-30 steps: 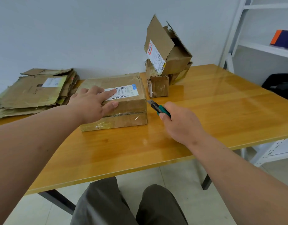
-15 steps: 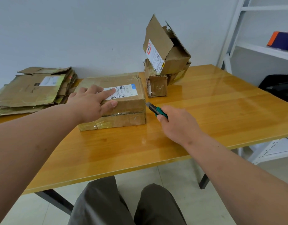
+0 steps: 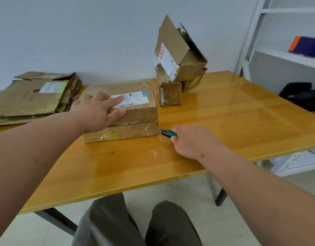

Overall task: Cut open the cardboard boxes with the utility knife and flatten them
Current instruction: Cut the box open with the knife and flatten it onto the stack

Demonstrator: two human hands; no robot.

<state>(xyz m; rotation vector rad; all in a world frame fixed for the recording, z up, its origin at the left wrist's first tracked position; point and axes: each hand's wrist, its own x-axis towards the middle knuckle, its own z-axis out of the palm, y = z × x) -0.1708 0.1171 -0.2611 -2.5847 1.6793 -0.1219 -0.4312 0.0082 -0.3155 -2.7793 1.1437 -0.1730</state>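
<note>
Our left hand (image 3: pixel 95 110) lies flat with straight fingers on the taped cardboard box (image 3: pixel 135 112), thumb against its front face, while our right hand (image 3: pixel 190 141) grips the green utility knife (image 3: pixel 168 133) with its blade tip at the box's lower right front corner, just above the yellow wooden table (image 3: pixel 224 121). To the right of the knife the tabletop runs bare to its near and right edges. Behind the box, a small upright box (image 3: pixel 171 94) and a torn-open box stack (image 3: pixel 181 55) stand close to its far right corner; a pile of flattened cardboard (image 3: pixel 30 98) lies at its left, and white shelving (image 3: pixel 284 54) borders the table's right side.
</note>
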